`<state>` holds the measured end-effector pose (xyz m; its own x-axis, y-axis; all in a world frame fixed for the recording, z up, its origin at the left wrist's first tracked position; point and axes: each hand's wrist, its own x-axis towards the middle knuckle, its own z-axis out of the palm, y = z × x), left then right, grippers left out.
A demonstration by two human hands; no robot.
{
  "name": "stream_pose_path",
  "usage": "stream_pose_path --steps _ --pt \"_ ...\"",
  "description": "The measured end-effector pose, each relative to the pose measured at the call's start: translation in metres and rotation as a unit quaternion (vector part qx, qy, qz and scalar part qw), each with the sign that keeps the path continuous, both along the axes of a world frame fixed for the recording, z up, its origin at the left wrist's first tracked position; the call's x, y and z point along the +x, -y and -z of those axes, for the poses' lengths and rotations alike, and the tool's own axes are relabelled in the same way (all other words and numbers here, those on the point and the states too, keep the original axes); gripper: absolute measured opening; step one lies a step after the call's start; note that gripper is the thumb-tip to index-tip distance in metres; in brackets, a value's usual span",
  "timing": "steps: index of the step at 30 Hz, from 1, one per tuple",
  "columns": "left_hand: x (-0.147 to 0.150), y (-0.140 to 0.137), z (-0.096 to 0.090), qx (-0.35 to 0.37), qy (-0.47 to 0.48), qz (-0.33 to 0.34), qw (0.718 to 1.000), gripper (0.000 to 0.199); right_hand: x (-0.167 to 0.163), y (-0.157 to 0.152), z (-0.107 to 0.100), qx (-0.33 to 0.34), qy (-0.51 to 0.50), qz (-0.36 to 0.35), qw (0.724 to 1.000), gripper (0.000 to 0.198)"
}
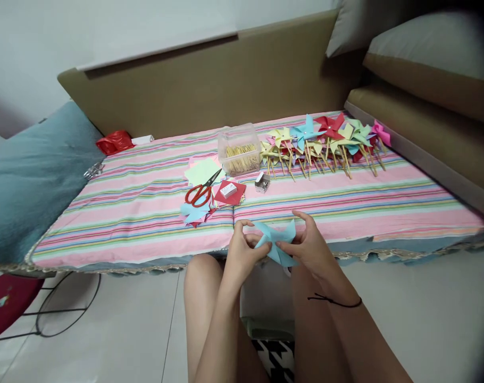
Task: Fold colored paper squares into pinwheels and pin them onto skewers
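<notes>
A light blue paper pinwheel (281,256) is held above my lap, in front of the bench edge. My left hand (248,247) pinches it near the centre from the left, thumb on the folded paper. From the other side my right hand (308,244) grips it, thumb also close to the middle and index finger raised. No stick shows on this pinwheel. Beyond my hands lie red-handled scissors (200,194) on stacked coloured paper (202,173). A small white box (228,190) rests on red paper squares (238,196), and an open little box of metal pins (262,182) stands to their right.
A clear plastic box (239,151) holds many wooden sticks. Several finished pinwheels (330,135) on sticks are heaped at the back right of the striped cloth (146,202). A red plastic bag (115,142) lies back left, and a red stool (13,303) stands at lower left.
</notes>
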<state>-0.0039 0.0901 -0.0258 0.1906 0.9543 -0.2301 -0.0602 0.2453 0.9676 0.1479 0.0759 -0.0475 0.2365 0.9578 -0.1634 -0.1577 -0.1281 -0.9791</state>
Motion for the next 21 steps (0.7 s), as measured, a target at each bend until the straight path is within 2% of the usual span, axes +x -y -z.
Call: stream_pose_path --steps 4,8,10,12,13,14,17,21 --pt "0.0 -0.024 0.002 0.008 -0.023 0.003 1.0 0.051 0.0 -0.021 -0.001 -0.056 -0.022 -0.055 0.997 0.098" --pt "-0.002 -0.063 0.008 0.018 -0.006 -0.001 1.0 0.053 0.007 -0.057 0.002 -0.019 -0.029 -0.096 0.995 0.089" --pt "-0.006 -0.087 0.013 0.023 0.001 -0.022 1.0 0.057 0.014 -0.086 0.007 0.019 -0.022 -0.119 0.992 0.074" --pt "-0.012 -0.11 0.021 0.034 0.001 -0.055 0.998 0.06 0.023 -0.12 0.015 0.076 0.067 -0.081 0.992 0.042" --pt "-0.014 -0.12 0.026 0.041 0.001 -0.07 0.997 0.06 0.027 -0.138 0.02 0.113 0.155 -0.047 0.98 0.028" --pt "-0.017 -0.127 0.03 0.045 0.002 -0.086 0.995 0.06 0.029 -0.155 0.026 0.142 0.258 -0.021 0.955 0.021" --pt "-0.019 -0.138 0.044 0.03 0.021 -0.129 0.991 0.058 0.028 -0.194 0.044 0.163 0.377 -0.016 0.911 0.013" --pt "-0.011 -0.135 0.056 -0.004 0.045 -0.141 0.989 0.059 0.015 -0.214 0.058 0.158 0.448 -0.038 0.879 0.015"
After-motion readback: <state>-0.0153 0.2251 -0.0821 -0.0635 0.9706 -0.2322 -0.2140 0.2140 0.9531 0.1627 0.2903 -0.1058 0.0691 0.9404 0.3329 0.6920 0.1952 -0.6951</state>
